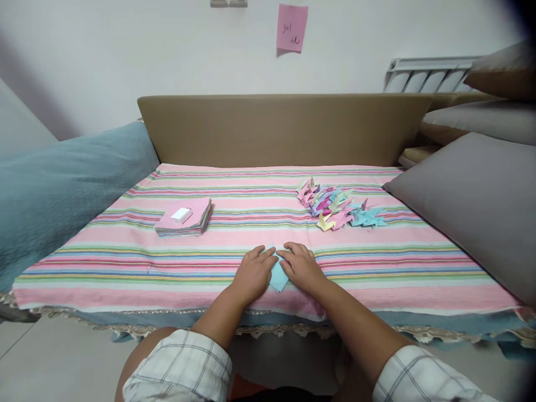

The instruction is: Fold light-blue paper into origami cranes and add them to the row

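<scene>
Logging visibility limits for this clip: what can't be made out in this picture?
All in the head view:
- light-blue paper: upper part and side edges hidden by the left hand and right hand
- pile of folded papers: exact count, pieces overlap
- grey object on the wall: cut off by the top edge

Pink paper note (292, 28) on the white wall (188, 56), straight ahead of and well beyond the left hand (254, 272) and right hand (302, 268), high in our view. Handwriting in thin dark strokes, two lines. Upper line, left of the note's middle: we read "301", the middle figure small and round. Lower line, set further right: a short mark, then what looks like a Chinese character; too small and loosely written for us to make out with certainty.
</scene>
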Demonstrator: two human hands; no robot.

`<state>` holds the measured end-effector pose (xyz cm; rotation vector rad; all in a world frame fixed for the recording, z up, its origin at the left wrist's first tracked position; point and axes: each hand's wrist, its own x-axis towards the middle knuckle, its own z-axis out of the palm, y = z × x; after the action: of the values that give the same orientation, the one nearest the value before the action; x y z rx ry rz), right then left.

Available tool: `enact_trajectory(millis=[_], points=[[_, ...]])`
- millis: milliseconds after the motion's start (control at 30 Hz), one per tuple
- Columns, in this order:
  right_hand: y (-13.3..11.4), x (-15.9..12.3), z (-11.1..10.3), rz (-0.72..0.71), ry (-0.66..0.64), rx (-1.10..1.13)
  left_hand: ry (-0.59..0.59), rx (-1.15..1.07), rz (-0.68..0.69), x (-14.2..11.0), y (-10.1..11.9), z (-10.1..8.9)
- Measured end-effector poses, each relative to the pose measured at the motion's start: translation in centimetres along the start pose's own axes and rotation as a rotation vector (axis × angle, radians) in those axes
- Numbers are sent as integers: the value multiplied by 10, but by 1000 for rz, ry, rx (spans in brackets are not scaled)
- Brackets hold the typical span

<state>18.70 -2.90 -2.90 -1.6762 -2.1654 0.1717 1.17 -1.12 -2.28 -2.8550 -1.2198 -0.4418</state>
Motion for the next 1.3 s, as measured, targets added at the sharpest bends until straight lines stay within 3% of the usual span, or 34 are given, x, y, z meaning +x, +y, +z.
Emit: enact_trajectory(millis=[533,1033,1300], points=[[3,2,0,-11,-18,36,-19,11,-75,-1,-1,6],[0,1,2,-16,-3,-16,-69,51,-71,8,-3,-6],[-1,2,0,-7,-32,-41,-85,-39,-134,12,-8,-2]])
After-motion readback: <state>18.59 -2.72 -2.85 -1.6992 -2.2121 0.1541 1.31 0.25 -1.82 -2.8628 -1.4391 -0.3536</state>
